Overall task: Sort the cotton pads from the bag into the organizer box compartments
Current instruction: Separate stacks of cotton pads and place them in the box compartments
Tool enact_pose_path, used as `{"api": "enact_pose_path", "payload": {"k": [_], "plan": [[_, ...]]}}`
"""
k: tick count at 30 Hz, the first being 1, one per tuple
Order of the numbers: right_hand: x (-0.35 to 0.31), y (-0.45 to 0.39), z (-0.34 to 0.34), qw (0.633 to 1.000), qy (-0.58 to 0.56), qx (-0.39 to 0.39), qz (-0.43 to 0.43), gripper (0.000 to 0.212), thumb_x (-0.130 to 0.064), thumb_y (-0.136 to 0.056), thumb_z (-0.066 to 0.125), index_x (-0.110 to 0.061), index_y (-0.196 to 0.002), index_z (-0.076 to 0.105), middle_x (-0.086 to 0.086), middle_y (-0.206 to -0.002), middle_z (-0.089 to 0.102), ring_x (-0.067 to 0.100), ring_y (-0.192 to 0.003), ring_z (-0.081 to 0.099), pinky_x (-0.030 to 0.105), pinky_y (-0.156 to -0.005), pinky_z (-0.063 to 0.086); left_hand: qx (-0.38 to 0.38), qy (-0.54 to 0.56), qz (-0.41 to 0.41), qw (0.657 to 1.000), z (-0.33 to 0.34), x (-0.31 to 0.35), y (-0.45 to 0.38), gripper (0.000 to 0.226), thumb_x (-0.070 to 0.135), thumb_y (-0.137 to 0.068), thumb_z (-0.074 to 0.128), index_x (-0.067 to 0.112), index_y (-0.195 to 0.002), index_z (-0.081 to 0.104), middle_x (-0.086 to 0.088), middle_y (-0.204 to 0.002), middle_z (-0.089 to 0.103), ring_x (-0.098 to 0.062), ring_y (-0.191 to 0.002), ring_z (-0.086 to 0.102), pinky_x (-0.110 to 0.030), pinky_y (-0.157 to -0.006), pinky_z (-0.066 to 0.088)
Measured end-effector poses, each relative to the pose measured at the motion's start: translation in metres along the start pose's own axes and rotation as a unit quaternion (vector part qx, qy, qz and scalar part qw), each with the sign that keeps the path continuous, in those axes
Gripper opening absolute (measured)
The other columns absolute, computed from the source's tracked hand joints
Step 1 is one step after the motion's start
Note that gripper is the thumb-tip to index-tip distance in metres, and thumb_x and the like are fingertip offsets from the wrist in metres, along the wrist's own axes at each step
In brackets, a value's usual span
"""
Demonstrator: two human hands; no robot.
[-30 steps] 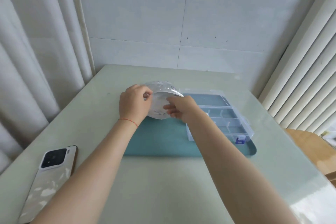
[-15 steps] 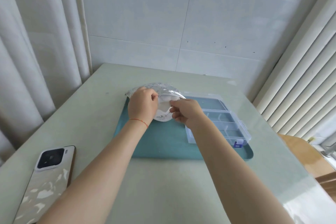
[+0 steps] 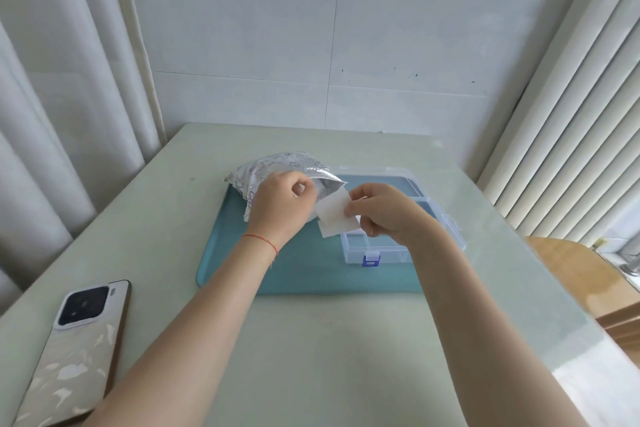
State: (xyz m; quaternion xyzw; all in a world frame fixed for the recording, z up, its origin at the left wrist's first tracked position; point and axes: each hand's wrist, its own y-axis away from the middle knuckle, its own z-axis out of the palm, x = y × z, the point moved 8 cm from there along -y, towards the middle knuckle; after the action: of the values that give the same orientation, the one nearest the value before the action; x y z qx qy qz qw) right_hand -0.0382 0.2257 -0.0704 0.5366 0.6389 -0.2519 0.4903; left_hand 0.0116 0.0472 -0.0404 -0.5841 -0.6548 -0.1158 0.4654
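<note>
Pinching white pad [image 3: 335,216], right hand [image 3: 382,211] holds it just outside bag [image 3: 277,168] mouth, hiding middle of box [image 3: 398,239]. Left hand [image 3: 282,206] grips bag edge, covering bag's lower part; contents unclear. Both sit on tray [image 3: 235,260]. Phone [image 3: 69,354] cut off at bottom left.

Pale green table [image 3: 339,350] between white curtains [image 3: 62,87], tiled wall [image 3: 311,31].
</note>
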Motion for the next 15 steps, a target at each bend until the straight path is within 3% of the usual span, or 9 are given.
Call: {"api": "enact_pose_path", "payload": {"k": [3,7,10,15], "plan": [[-0.004,0.002,-0.004,0.998,0.025,-0.046,-0.035,0.012,-0.002,-0.084,0.061,-0.006,-0.095,0.063,0.006,-0.06,0.047,0.016,-0.046,0.039,0.023,-0.045,0.03,-0.124,0.076,-0.064,0.987,0.029,-0.001,0.003,0.019,0.037,-0.09,0.06,0.021,-0.09,0.072,0.01,-0.082,0.065,-0.009,-0.078,0.059,-0.023,-0.07,0.048],[-0.01,0.0,-0.013,0.994,0.037,-0.066,-0.073,0.011,-0.004,-0.085,0.063,-0.01,-0.094,0.065,0.005,-0.066,0.053,0.017,-0.05,0.039,0.023,-0.047,0.031,-0.249,0.294,-0.208,0.899,0.066,-0.005,0.015,0.013,0.025,-0.094,0.063,0.013,-0.092,0.066,-0.003,-0.078,0.062,-0.015,-0.066,0.058,-0.025,-0.056,0.051],[-0.012,0.0,-0.015,0.994,0.01,-0.075,-0.085,0.017,-0.002,-0.086,0.065,-0.007,-0.102,0.062,-0.003,-0.061,0.058,0.016,-0.049,0.042,0.023,-0.048,0.034,-0.213,0.365,-0.247,0.872,0.069,-0.012,0.013,0.007,0.013,-0.092,0.063,0.01,-0.098,0.065,-0.007,-0.083,0.064,-0.016,-0.068,0.062,-0.024,-0.055,0.052],[-0.002,-0.005,-0.02,0.994,0.005,-0.086,-0.07,0.023,-0.005,-0.085,0.071,-0.011,-0.107,0.067,-0.003,-0.072,0.064,0.013,-0.059,0.049,0.022,-0.056,0.041,-0.161,0.381,-0.255,0.874,0.065,-0.02,0.003,0.008,0.009,-0.094,0.06,0.013,-0.096,0.066,-0.009,-0.088,0.068,-0.019,-0.071,0.065,-0.025,-0.056,0.057]]}}
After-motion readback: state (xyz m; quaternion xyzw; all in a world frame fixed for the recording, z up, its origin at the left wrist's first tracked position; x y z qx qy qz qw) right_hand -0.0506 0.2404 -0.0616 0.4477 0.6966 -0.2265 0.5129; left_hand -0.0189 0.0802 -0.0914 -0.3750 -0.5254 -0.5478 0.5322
